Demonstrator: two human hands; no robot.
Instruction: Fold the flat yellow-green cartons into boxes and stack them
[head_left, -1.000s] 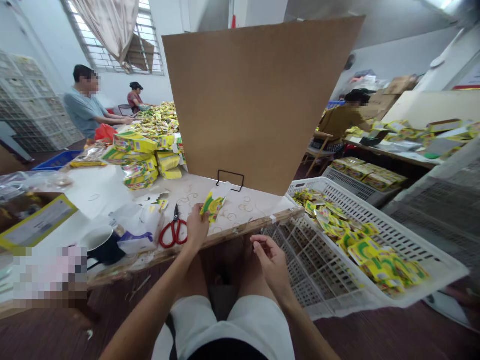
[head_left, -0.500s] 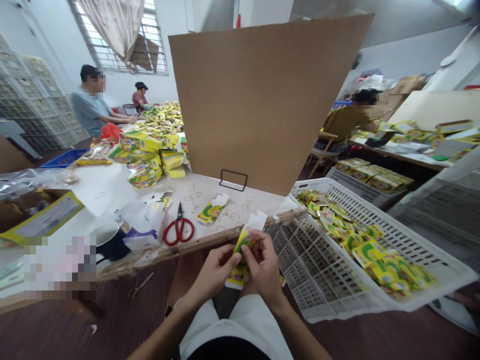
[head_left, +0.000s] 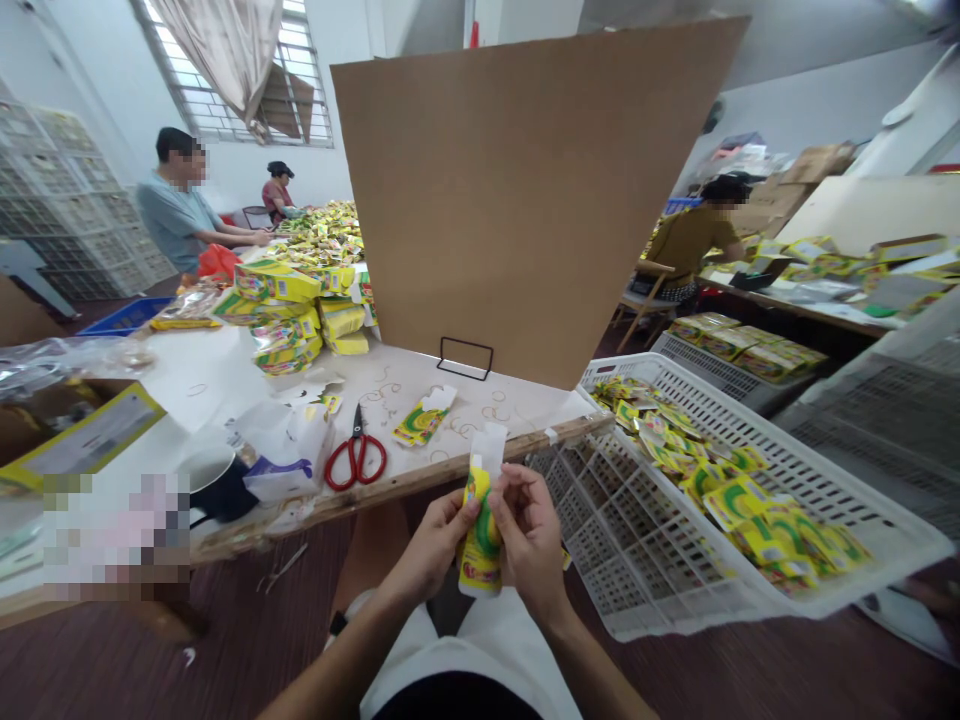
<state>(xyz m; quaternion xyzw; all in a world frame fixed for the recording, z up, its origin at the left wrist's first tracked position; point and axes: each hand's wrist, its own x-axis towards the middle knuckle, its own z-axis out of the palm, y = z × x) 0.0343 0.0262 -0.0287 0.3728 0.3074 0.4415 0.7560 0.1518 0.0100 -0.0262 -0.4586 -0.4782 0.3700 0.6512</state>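
Note:
A small yellow and green printed carton [head_left: 480,540] is upright between my two hands, its white end flap [head_left: 489,447] standing open at the top. My left hand [head_left: 437,535] is closed on its left edge, thumb on the front face. On the other edge, my right hand [head_left: 526,520] grips it with thumb and curled fingers. Whether anything is inside the carton is hidden. Ahead on the table lies a similar flat carton [head_left: 424,415] with a white flap. Red-handled scissors [head_left: 356,455] rest to its left.
A white plastic crate [head_left: 679,490] at my right holds many yellow packs. A tall cardboard sheet [head_left: 517,210] stands on the table [head_left: 405,368] beside a black wire stand [head_left: 465,358]. Stacked yellow boxes [head_left: 289,315], a dark mug [head_left: 221,485] and a plastic bag [head_left: 277,450] sit leftward. Three people sit farther off.
The carton has turned from a slant to nearly upright, and its printed front now faces me more. Both hands still hold it. The view has shifted slightly.

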